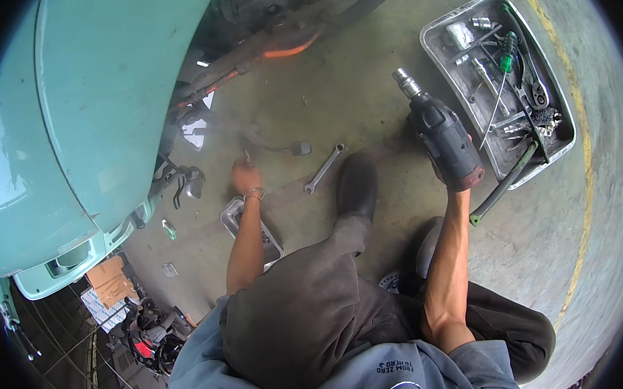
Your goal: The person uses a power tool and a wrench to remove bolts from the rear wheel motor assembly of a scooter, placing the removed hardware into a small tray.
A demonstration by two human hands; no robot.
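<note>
My right hand (437, 170) is wrapped round a black impact wrench (442, 138), and most of its fingers are hidden under the tool. A silver socket (406, 83) sits on the wrench's nose, pointing away from me. My left hand (247, 177) is closed beside the underside of the turquoise vehicle (99, 100). A small thin piece shows at its fingertips, too blurred to name. Below that wrist lies a small metal tray (275, 248) with small parts in it. On the floor to the right of my left hand is a combination spanner (324, 169).
A large metal tray (427, 41) at the right holds sockets, a ratchet (539, 95) and a green-handled screwdriver (508, 54). A green-ended bar (503, 185) leans over its near edge. A dark wheel (364, 6) is at the top; my shoe (357, 184) stands near the spanner.
</note>
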